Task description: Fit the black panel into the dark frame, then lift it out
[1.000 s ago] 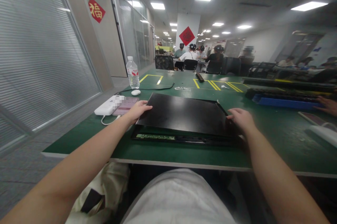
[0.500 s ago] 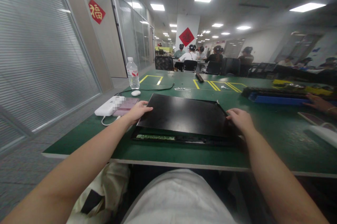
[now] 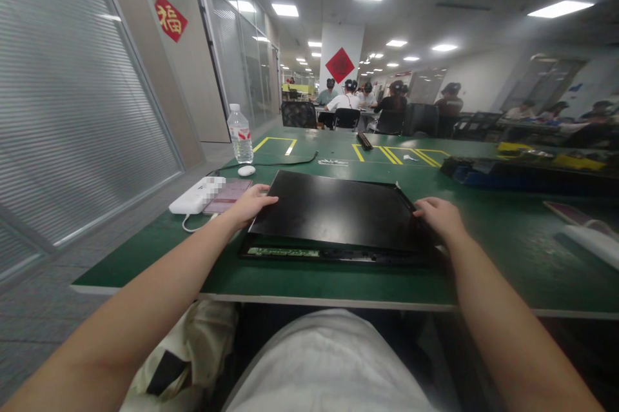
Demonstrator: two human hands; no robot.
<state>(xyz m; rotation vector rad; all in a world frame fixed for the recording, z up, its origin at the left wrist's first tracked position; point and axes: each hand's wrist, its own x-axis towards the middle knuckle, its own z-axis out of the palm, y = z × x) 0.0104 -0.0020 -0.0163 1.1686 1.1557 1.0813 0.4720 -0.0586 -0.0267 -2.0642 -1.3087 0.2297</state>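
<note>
A black flat display panel (image 3: 333,209) lies tilted over a black frame (image 3: 377,258), whose near strip shows a green circuit board (image 3: 285,252). My left hand (image 3: 252,204) grips the panel's left edge, thumb on top and the other fingers out of sight beneath. At the right edge, my right hand (image 3: 438,215) is closed, its thumb and fingers on the rim. Whether it pinches the panel alone or the frame too, I cannot tell.
Left of the panel lie a white power bank (image 3: 196,196), a phone (image 3: 231,196) and a white oval case (image 3: 246,171). A water bottle (image 3: 240,135) stands behind them. At the right are a blue tray (image 3: 498,180) and another phone (image 3: 561,209). People (image 3: 343,99) sit farther back.
My hands and the panel keep almost the same pose. The view has shifted slightly. Another person's hand by the blue tray at the right has gone out of view.
</note>
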